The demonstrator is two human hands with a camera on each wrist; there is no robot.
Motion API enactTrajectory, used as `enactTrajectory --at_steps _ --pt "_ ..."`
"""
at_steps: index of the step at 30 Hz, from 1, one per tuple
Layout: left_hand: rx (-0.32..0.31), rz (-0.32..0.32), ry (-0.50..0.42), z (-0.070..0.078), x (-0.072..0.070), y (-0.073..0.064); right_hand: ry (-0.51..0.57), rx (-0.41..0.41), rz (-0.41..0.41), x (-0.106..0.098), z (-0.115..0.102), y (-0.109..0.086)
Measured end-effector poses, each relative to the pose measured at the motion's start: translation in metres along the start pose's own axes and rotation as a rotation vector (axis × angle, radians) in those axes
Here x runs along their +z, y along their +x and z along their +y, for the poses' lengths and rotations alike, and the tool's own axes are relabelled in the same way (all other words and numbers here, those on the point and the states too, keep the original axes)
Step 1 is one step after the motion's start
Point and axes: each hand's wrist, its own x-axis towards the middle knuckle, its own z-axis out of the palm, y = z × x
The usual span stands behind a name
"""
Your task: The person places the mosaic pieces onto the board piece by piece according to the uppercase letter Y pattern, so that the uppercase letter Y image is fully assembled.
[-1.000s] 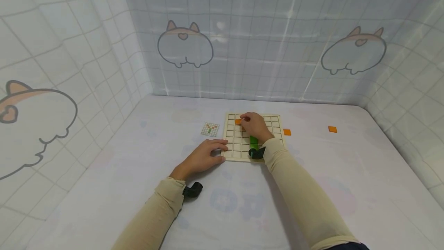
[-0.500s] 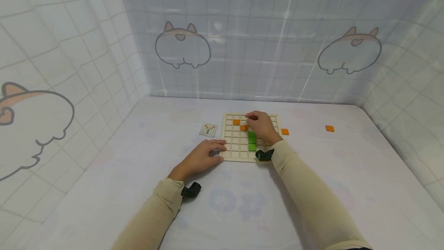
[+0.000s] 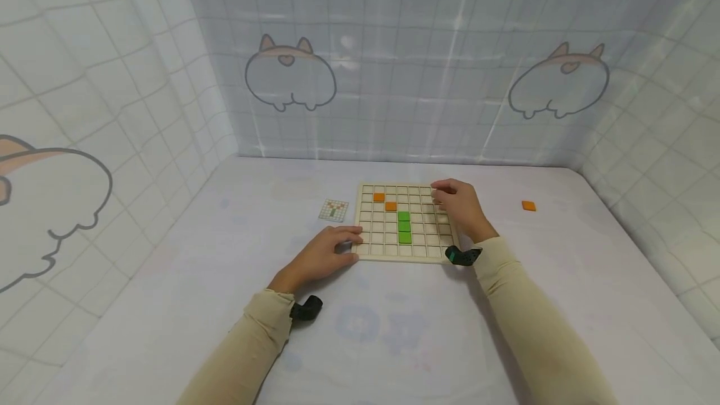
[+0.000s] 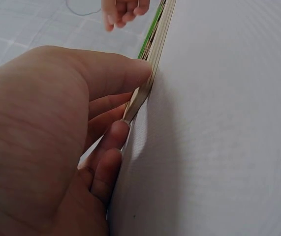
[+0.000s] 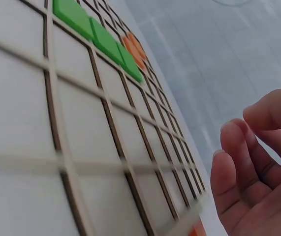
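Board lying flat on the table, left hand touching its near-left corner, right hand hovering by its right side.
Head view is showing three green tiles and two orange tiles in cells; only the right wrist view is catching an orange patch beside the board. Left wrist view is showing the thumb meeting the edge, standing apart from the fingers; right fingers are curling loosely, thumb close by.
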Motion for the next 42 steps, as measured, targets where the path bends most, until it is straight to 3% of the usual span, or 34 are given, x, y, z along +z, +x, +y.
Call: enactTrajectory --at_steps 7,14,24,33,42 --pt "0.009 0.004 0.0 0.001 -0.002 -0.002 -0.01 -0.006 0.098 -0.027 0.01 -0.002" --pt "0.001 0.006 -0.011 0.002 -0.003 -0.002 -0.042 0.08 0.116 -0.039 0.019 -0.005" --pt "0.004 0.002 -0.005 0.0 -0.003 -0.002 -0.208 0.141 0.083 -0.047 0.035 -0.008" --pt "-0.008 0.003 -0.013 0.002 -0.004 -0.001 -0.377 0.106 -0.025 -0.049 0.031 -0.014" --pt "-0.001 -0.003 -0.007 0.002 -0.002 -0.001 -0.444 0.09 -0.067 -0.051 0.033 -0.02"
